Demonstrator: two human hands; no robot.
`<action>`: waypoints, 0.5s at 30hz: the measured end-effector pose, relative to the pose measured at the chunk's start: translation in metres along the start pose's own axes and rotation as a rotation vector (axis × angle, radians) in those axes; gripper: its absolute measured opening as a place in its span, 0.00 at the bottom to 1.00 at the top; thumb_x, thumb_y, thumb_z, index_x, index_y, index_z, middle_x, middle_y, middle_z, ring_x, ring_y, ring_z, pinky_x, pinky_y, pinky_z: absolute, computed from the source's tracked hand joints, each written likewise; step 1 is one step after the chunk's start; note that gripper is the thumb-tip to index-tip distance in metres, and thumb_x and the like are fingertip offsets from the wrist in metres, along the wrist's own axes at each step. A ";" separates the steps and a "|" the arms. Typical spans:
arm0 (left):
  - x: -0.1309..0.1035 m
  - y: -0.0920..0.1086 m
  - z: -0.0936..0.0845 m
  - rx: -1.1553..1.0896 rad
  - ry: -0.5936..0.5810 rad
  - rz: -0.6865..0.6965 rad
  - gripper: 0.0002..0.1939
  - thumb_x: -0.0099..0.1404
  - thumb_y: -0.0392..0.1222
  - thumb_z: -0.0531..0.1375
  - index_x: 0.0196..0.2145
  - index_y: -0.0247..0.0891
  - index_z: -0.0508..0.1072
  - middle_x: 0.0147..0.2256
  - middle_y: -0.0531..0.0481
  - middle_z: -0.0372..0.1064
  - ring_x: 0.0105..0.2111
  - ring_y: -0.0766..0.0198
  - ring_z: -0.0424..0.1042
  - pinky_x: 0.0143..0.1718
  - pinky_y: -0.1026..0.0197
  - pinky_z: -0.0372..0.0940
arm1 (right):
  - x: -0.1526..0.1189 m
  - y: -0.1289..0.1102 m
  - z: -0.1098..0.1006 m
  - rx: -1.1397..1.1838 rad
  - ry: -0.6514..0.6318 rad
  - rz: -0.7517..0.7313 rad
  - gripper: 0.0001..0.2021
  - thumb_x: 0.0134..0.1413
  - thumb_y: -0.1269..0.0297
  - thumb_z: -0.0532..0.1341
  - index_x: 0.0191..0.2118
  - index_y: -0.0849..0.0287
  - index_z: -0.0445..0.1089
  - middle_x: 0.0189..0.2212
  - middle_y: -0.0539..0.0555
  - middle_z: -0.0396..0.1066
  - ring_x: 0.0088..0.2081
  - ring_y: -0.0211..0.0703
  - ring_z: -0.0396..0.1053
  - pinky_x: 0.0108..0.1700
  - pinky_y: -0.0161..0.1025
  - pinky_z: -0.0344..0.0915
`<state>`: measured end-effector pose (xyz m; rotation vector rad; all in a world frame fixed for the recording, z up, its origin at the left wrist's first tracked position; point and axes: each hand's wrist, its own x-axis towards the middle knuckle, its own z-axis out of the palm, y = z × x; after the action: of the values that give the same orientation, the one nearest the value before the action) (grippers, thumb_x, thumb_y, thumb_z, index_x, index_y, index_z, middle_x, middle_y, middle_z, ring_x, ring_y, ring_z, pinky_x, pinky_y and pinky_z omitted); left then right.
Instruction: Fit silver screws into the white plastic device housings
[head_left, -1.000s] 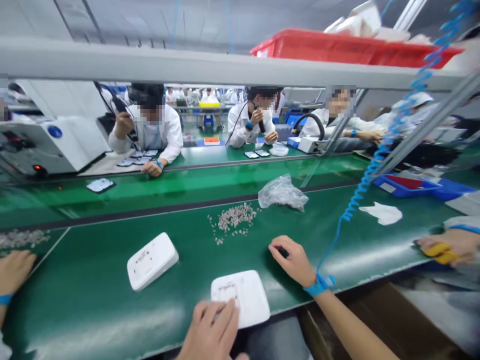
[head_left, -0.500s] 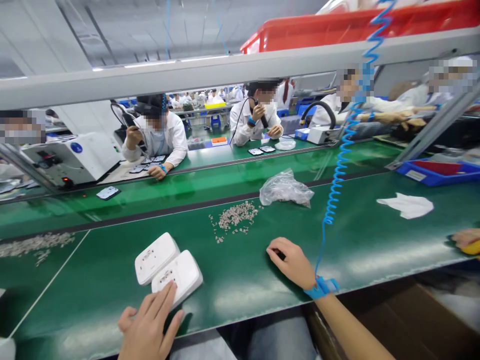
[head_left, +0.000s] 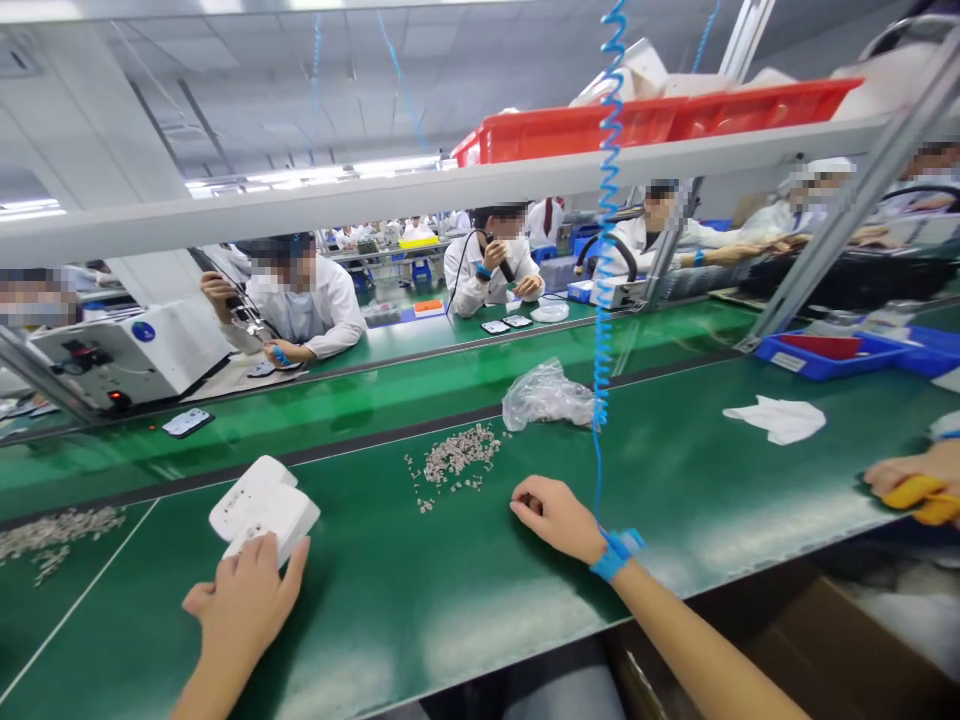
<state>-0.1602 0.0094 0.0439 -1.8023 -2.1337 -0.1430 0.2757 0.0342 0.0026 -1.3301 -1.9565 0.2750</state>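
Two white plastic housings lie side by side at the left of the green bench, the rear one (head_left: 251,495) touching the nearer one (head_left: 283,522). On the nearer housing rest the fingertips of my left hand (head_left: 247,600), its fingers spread and its thumb out to one side. My right hand (head_left: 556,515) lies on the bench to the right, fingers curled toward the thumb; whatever is inside the curl is hidden. A blue wrist strap (head_left: 619,553) with a coiled cord is on that wrist. A pile of small metal parts (head_left: 459,455) lies between and beyond my hands.
Behind the pile lies a clear plastic bag (head_left: 547,395). A white cloth (head_left: 784,418) and a blue tray (head_left: 832,355) are at the right. Another person's hand holds yellow-handled tool (head_left: 919,492) at the right edge. More metal parts (head_left: 56,530) lie far left. Co-workers sit opposite.
My left hand and the two white housings have moved left and away from the bench's front edge. My right hand keeps its curled pose. The whole view has shifted.
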 end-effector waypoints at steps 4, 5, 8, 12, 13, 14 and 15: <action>0.033 0.054 0.001 -0.137 0.245 0.140 0.24 0.72 0.52 0.47 0.48 0.30 0.72 0.54 0.29 0.68 0.53 0.37 0.65 0.49 0.39 0.55 | 0.074 0.025 0.008 -0.036 0.126 0.017 0.08 0.60 0.69 0.57 0.32 0.59 0.71 0.28 0.53 0.72 0.30 0.43 0.69 0.35 0.39 0.64; 0.042 0.074 0.004 -0.232 0.263 0.272 0.22 0.73 0.50 0.48 0.49 0.31 0.72 0.54 0.30 0.68 0.54 0.40 0.65 0.52 0.41 0.56 | 0.090 0.031 0.012 -0.048 0.181 0.035 0.09 0.62 0.69 0.54 0.34 0.59 0.71 0.30 0.55 0.72 0.32 0.44 0.69 0.37 0.39 0.64; 0.065 0.128 0.017 -0.467 0.214 0.512 0.17 0.73 0.44 0.50 0.49 0.34 0.72 0.51 0.35 0.71 0.53 0.49 0.69 0.53 0.49 0.59 | 0.117 0.046 0.025 -0.078 0.317 0.068 0.14 0.67 0.68 0.48 0.40 0.62 0.71 0.34 0.61 0.73 0.36 0.48 0.70 0.41 0.42 0.66; 0.082 0.149 0.038 -0.519 0.185 0.472 0.16 0.73 0.39 0.48 0.49 0.36 0.72 0.49 0.39 0.72 0.51 0.52 0.70 0.49 0.51 0.63 | 0.109 0.064 0.036 -0.097 0.288 -0.009 0.11 0.67 0.68 0.50 0.42 0.61 0.70 0.39 0.59 0.73 0.40 0.48 0.71 0.46 0.42 0.68; 0.083 0.147 0.043 -0.530 0.170 0.454 0.16 0.73 0.38 0.47 0.49 0.36 0.72 0.49 0.40 0.72 0.50 0.53 0.70 0.49 0.51 0.63 | 0.105 0.068 0.038 -0.105 0.264 -0.024 0.11 0.67 0.69 0.51 0.42 0.60 0.71 0.40 0.59 0.73 0.42 0.49 0.71 0.47 0.42 0.67; 0.083 0.145 0.046 -0.541 0.150 0.443 0.17 0.73 0.38 0.47 0.49 0.37 0.72 0.48 0.41 0.72 0.50 0.53 0.70 0.49 0.51 0.64 | 0.101 0.072 0.039 -0.118 0.244 -0.027 0.11 0.65 0.71 0.51 0.43 0.60 0.71 0.41 0.60 0.73 0.43 0.50 0.70 0.49 0.43 0.67; 0.083 0.142 0.049 -0.550 0.125 0.444 0.17 0.73 0.38 0.47 0.51 0.38 0.73 0.48 0.42 0.71 0.49 0.54 0.70 0.48 0.51 0.64 | 0.099 0.076 0.040 -0.133 0.227 -0.019 0.12 0.64 0.73 0.50 0.44 0.61 0.71 0.41 0.60 0.72 0.44 0.51 0.69 0.50 0.45 0.67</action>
<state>-0.0426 0.1283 0.0041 -2.4435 -1.6525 -0.7657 0.2842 0.1624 -0.0220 -1.3620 -1.8201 -0.0160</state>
